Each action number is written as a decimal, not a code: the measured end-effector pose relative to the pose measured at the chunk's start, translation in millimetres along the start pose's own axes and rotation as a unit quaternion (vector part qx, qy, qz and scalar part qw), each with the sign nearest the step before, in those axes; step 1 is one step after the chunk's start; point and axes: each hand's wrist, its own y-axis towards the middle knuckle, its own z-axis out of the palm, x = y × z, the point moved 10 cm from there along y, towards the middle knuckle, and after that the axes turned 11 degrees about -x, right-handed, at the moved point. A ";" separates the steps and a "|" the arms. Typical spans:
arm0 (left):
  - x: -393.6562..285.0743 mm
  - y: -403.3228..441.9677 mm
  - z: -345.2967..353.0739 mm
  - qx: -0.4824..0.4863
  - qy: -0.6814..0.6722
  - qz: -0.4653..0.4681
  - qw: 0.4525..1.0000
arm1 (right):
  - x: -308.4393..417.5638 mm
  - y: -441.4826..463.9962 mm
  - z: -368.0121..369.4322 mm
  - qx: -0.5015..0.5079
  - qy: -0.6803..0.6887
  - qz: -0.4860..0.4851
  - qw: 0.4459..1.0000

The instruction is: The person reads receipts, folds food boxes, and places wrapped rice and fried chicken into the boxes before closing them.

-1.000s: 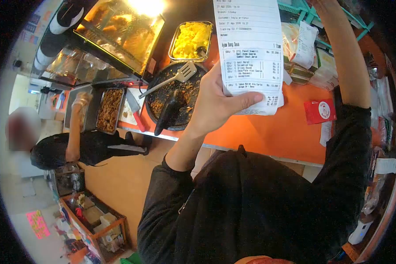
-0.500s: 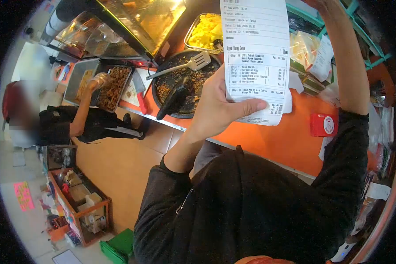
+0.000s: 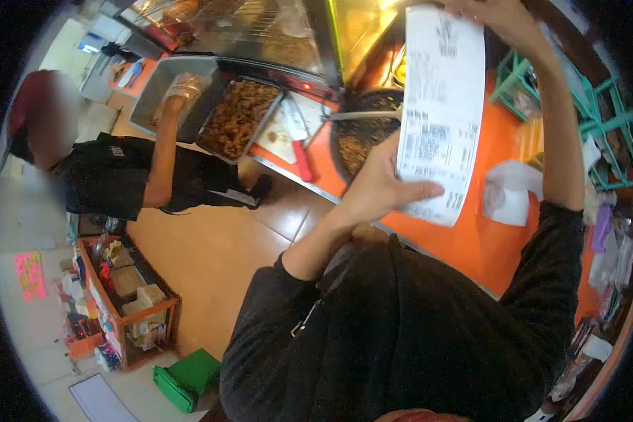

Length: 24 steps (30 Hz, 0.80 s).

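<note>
The orange counter (image 3: pixel 470 243) shows behind a receipt (image 3: pixel 441 98) blurred past reading.

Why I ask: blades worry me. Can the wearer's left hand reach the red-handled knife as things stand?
Probably yes: the red-handled knife lies uncovered near the counter's front edge, but the left hand holds a receipt.
</note>
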 end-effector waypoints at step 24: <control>42.5 -100.9 -415.9 -0.304 -0.037 -0.081 0.948 | 22.5 71.5 249.4 -0.484 -0.255 0.175 0.819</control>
